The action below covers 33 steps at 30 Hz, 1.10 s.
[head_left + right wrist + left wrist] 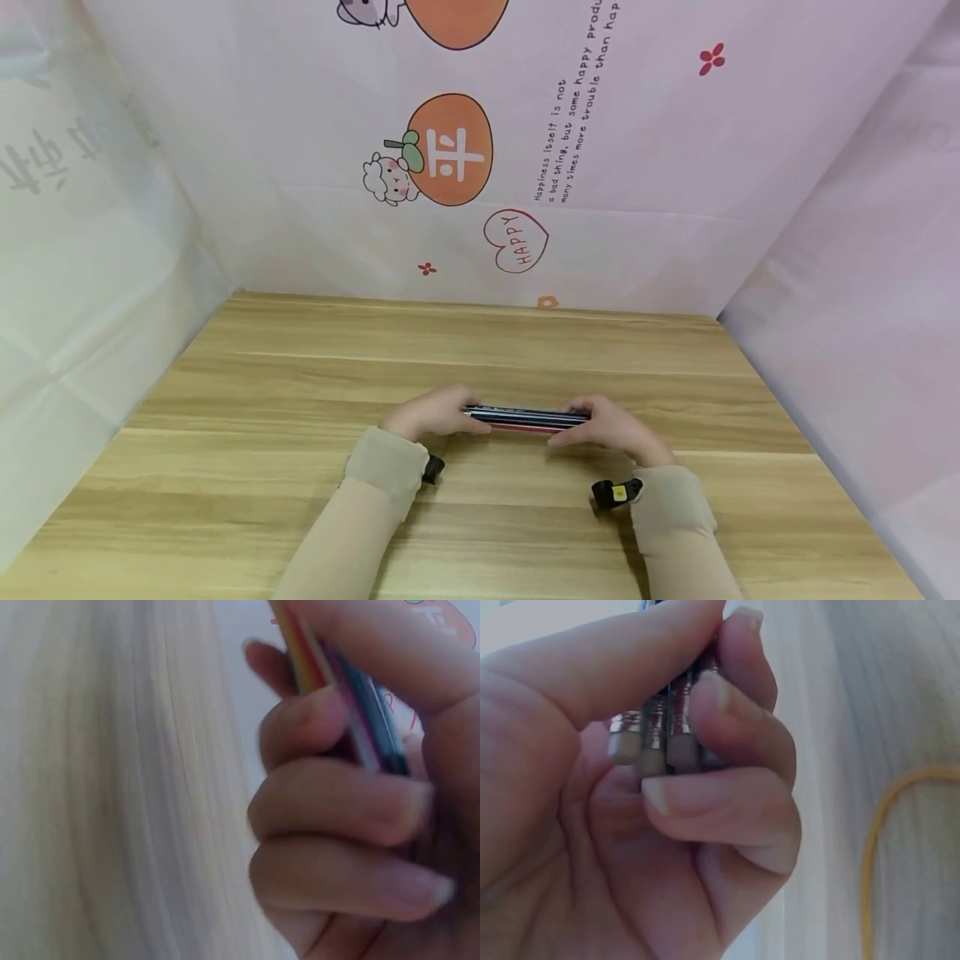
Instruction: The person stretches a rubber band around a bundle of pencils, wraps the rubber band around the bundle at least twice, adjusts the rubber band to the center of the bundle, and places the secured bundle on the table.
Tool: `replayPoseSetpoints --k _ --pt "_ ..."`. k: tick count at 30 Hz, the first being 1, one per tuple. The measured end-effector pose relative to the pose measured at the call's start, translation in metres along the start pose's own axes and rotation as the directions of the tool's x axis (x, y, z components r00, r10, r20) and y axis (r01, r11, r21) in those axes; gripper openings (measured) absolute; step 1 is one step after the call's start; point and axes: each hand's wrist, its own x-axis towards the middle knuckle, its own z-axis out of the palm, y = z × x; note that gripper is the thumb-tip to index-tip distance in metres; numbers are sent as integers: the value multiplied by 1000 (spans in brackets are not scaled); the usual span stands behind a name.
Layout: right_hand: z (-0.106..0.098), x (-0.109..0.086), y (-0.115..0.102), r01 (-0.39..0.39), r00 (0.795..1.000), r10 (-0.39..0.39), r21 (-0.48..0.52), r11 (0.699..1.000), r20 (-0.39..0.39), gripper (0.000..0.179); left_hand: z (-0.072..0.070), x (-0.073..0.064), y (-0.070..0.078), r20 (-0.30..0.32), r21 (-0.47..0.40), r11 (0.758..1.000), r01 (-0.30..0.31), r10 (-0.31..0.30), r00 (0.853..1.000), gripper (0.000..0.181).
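Both hands hold one bundle of pencils (pixel 521 418), which lies crosswise between them over the wooden table. The left hand (pixel 441 411) grips the left end. In the left wrist view, several pencil ends with metal bands and greyish erasers (pixel 682 750) show inside its curled fingers. My right hand (pixel 611 427) grips the other end, thumb on the near side. Red, yellow and dark blue-green pencil barrels (pixel 382 727) run between its thumb and curled fingers in the right wrist view. The fingers hide the pencils' right tips.
Beneath the hands spreads the wood-grain table (pixel 480 533). Printed white sheets form a back wall (pixel 300 150) and walls at both sides. A thin yellow-orange loop (pixel 868 862) curves across the right of the left wrist view. Each wrist wears a cuff with a black camera (pixel 606 495).
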Motion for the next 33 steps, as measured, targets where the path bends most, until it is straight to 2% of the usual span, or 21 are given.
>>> replayPoseSetpoints --k 6,10,17,25,33 --pt "3 0 -5 35 999 -35 -4 999 17 37 -1 0 4 32 -48 999 -11 12 999 15" --pt "5 0 -9 63 997 -63 -7 998 48 34 -2 -2 6 38 -50 999 -16 18 999 14" --pt "8 -2 -14 98 995 -97 -33 995 31 28 -5 -6 9 49 -58 998 -22 25 998 16" --pt "8 -7 -18 87 995 -82 -106 991 56 30 -7 -7 13 56 -44 997 -61 63 996 14" --pt "8 -4 -15 133 989 -128 -55 990 80 32 -11 -9 12 36 -34 997 -66 67 997 13"
